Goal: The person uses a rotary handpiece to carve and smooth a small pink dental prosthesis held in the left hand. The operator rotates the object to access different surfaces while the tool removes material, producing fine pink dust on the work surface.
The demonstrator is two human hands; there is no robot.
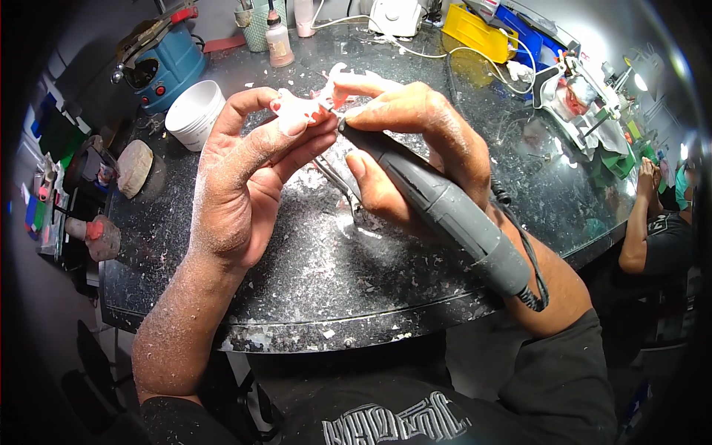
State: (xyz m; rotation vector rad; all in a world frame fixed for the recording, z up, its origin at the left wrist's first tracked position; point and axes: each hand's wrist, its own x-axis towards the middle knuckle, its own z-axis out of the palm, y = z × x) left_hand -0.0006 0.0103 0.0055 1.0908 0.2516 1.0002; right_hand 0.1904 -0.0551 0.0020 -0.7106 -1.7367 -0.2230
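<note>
My left hand (237,185) is closed around a small pink-and-white moulded piece (311,107), pinched in its powder-dusted fingers near the top middle of the view. My right hand (437,156) grips a black rotary handpiece (445,215) with a cable looping from its lower end. The handpiece's front end is against or very near the pink piece; I cannot tell whether the bit touches it. Below the hands, a slender metal tool (345,189) lies on the powder-covered black worktop (311,297), partly hidden by them.
A white tub (194,117), blue machine (165,74) and round pale block (135,169) are at left. A bottle (279,44) and yellow bin (475,33) stand behind. A frame-like appliance (578,104) sits at right. A co-worker's arm (638,230) shows at the far right.
</note>
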